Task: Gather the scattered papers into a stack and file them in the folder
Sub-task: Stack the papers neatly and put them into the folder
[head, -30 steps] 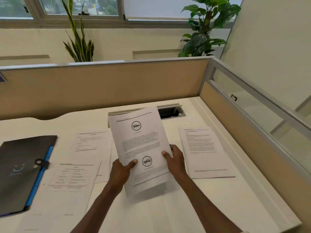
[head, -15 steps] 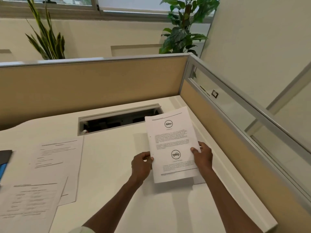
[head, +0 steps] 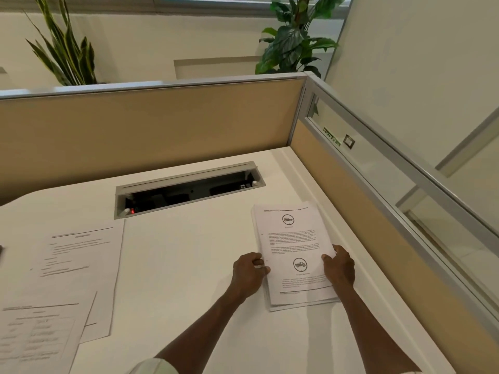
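Papers stack [head: 294, 255] is laid flat on desk [head: 189, 265], right of cable tray [head: 189, 188]. Its side edges are pinched by left hand [head: 249, 273] and right hand [head: 340, 267], fingers closed on the sheets.

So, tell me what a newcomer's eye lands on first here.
First, the two hands, left hand and right hand, gripping a stack of papers by its sides at the desk's right. Then the open cable tray at the desk's back, and two loose sheets overlapping at the left.
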